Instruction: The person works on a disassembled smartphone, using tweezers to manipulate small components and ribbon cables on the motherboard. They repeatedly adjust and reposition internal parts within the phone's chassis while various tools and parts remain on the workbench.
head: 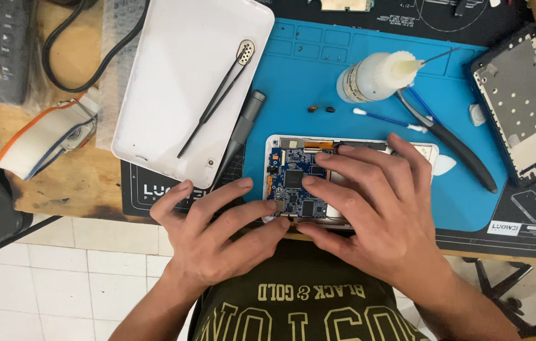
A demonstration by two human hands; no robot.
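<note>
both hands down on the opened tablet (293, 142) at the near edge of the bench (85, 183), lying on the blue mat (318, 69). left hand (217, 230) is spread flat, fingertips touching the lower corner of the blue circuit board (290, 183); right hand (375, 211) is splayed over the open body, fingers pressing, gripping nothing that i can see. risk here, as i judge it: bare fingertips on an exposed board could bend a connector or tear the orange ribbon cable (318, 144), and the tablet sits right at the edge, so a hard push could tip it off. further back, 1 white back cover (173, 69) with 1 pair of tweezers (217, 98) on it, 1 grey screwdriver (242, 129), 2 cotton swabs (384, 118), 2 small dark parts (321, 109), 1 white bottle (375, 77) lying over, which could leak, 1 black-handled tool (454, 151), and 1 phone frame (523, 104) at the far right.
</note>
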